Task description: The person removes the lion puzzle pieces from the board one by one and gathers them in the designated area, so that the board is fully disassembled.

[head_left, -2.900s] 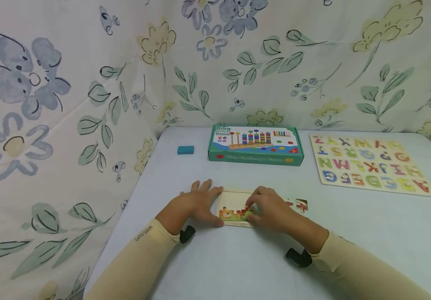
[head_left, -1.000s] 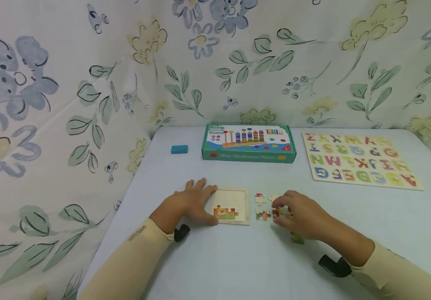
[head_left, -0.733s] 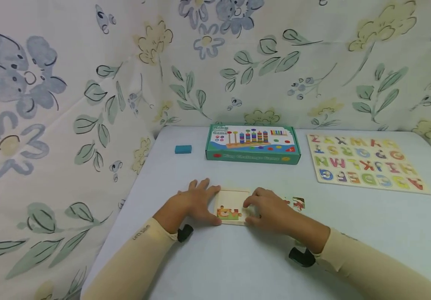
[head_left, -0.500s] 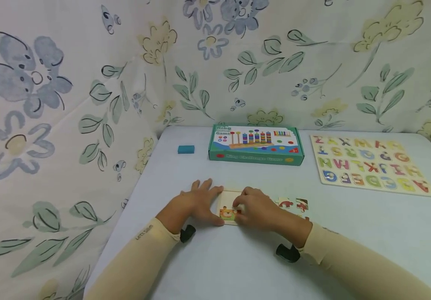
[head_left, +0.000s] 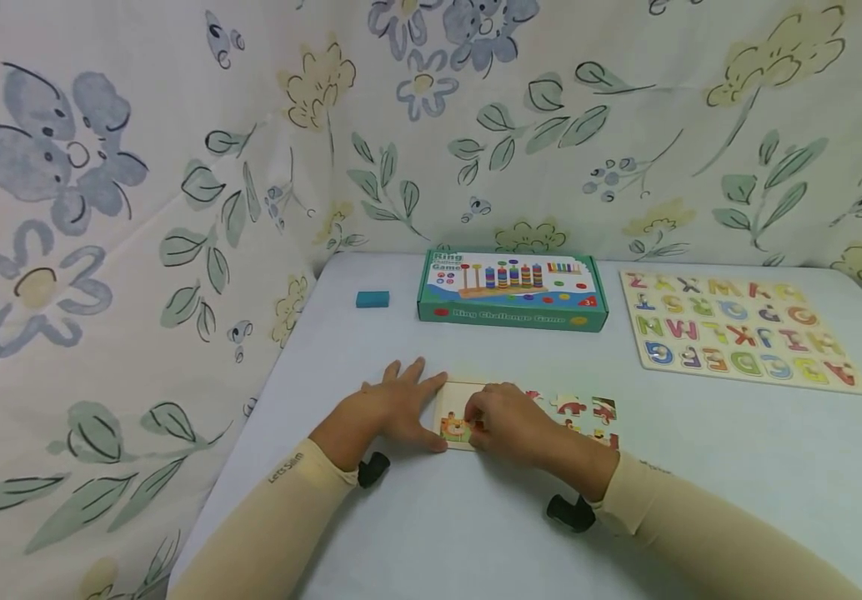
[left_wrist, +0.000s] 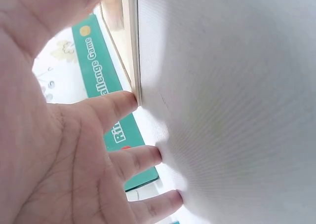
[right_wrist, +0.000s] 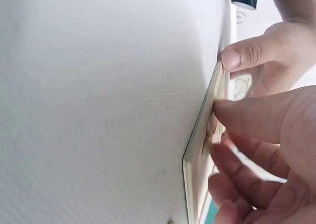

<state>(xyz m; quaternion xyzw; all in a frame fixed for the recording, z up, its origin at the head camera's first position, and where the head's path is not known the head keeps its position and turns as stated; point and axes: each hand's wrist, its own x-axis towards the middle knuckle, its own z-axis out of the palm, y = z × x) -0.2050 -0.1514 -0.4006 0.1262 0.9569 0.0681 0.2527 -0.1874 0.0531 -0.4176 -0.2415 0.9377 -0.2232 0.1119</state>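
A small wooden puzzle tray (head_left: 458, 392) lies on the table, with jigsaw pieces (head_left: 452, 428) showing a bear's face fitted at its lower left. My left hand (head_left: 401, 408) lies spread at the tray's left side; in the left wrist view a fingertip (left_wrist: 129, 101) touches the tray's edge. Over the lower middle of the tray, my right hand (head_left: 513, 425) pinches a puzzle piece (right_wrist: 208, 137) between thumb and finger, low against the tray in the right wrist view. My right hand hides most of that piece and the tray's right part.
Several loose puzzle pieces (head_left: 570, 406) lie right of the tray, partly behind my right arm. Farther back are a green Ring Challenge Game box (head_left: 512, 287), a small blue block (head_left: 373, 299) and an alphabet board (head_left: 746, 333) at the right. A floral cloth (head_left: 416, 167) hangs behind.
A second ago my right hand was at the loose pieces. It has come left to the tray with a piece, beside the bear pieces. The left hand has kept its place.
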